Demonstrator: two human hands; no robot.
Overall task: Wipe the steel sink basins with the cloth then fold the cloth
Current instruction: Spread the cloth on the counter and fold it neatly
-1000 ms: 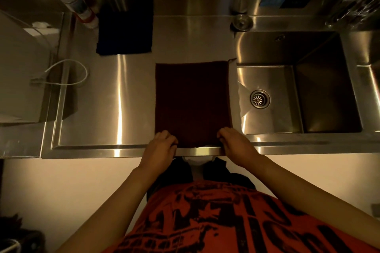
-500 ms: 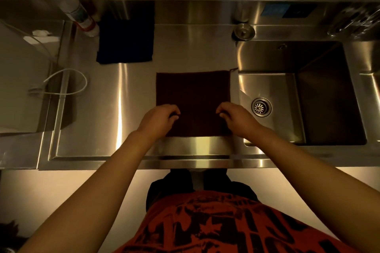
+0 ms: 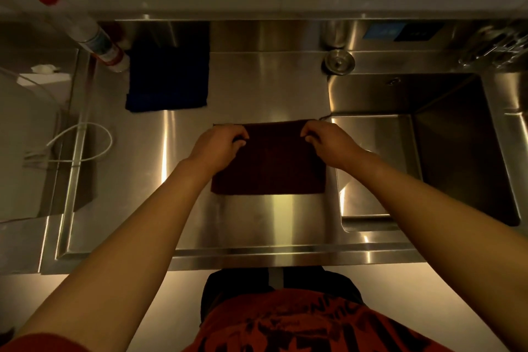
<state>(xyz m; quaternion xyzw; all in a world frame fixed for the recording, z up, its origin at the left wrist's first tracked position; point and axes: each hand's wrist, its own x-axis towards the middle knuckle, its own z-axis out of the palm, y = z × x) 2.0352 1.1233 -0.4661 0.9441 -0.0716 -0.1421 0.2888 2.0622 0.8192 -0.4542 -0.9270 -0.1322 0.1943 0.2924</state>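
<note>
You've got the dark red cloth [image 3: 268, 163] lying flat on the steel tabletop [image 3: 257, 226], just left of the sink basin [image 3: 457, 151]. Your left hand [image 3: 217, 146] and right hand [image 3: 328, 143] each pinch a far corner. Its long axis now runs left-right, so the next fold probably goes sideways, either hand equally close.

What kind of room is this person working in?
Most likely a kitchen, perhaps a commercial one. A stainless steel counter runs into a deep steel sink basin, a folded blue cloth lies at the back, and both hands grip a dark red cloth being folded.
</note>
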